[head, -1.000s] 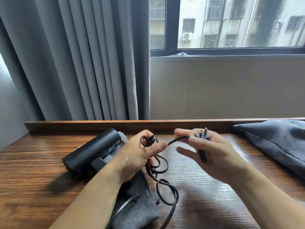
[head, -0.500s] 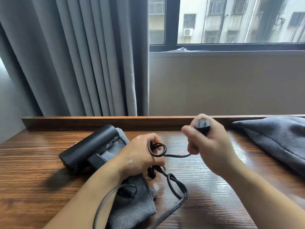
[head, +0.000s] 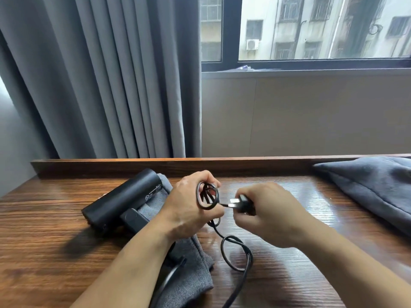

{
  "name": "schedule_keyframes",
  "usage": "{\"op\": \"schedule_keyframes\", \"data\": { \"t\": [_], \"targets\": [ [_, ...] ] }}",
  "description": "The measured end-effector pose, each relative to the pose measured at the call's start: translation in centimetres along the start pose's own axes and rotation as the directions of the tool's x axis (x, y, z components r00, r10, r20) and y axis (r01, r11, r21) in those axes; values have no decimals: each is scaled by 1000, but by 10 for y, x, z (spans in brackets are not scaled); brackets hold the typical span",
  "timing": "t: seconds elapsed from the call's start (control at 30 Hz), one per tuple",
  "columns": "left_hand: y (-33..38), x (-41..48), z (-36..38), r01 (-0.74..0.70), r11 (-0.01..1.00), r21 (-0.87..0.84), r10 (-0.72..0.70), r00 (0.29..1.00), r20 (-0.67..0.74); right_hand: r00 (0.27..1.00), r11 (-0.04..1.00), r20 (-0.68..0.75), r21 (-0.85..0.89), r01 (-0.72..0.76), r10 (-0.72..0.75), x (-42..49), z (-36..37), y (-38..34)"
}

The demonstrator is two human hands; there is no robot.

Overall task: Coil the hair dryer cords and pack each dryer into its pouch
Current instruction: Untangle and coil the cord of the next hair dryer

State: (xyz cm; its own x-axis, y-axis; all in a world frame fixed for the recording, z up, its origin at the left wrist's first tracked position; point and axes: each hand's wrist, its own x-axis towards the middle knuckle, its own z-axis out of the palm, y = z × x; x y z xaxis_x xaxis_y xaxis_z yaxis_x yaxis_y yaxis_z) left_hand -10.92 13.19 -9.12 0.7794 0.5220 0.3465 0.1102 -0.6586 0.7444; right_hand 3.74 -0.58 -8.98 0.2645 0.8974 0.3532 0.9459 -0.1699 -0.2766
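A black hair dryer (head: 124,201) lies on a grey fabric pouch (head: 189,274) on the left of the wooden table. My left hand (head: 189,210) grips a small coil of its black cord (head: 206,196) just right of the dryer. My right hand (head: 269,214) holds the cord's plug (head: 241,204), prongs pointing left at the coil and almost touching it. More loose cord (head: 236,252) loops on the table below my hands and runs off the bottom edge.
A second grey pouch (head: 373,187) lies at the far right of the table (head: 55,252). A raised wooden ledge (head: 244,163) runs along the table's back edge. Grey curtains (head: 111,74) and a window stand behind it.
My right hand came down and left, bringing the plug from near the back ledge to the coil. My left hand still holds the coil, now slightly higher.
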Motion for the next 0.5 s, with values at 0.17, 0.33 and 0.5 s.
{"op": "schedule_keyframes", "data": {
  "t": [0.17,0.33,0.5],
  "targets": [
    [2,-1,-4,16,978,-208,-4,998,56,988,709,114,689,-151,101,-1,-7,5],
    [-8,0,-1,76,964,-254,-67,997,43,947,144,-36,990,-11,320,3,-10,15],
    [-7,3,13,113,966,-232,-79,985,150,963,-309,30,949,56,268,3,-12,6]
  ]
}}
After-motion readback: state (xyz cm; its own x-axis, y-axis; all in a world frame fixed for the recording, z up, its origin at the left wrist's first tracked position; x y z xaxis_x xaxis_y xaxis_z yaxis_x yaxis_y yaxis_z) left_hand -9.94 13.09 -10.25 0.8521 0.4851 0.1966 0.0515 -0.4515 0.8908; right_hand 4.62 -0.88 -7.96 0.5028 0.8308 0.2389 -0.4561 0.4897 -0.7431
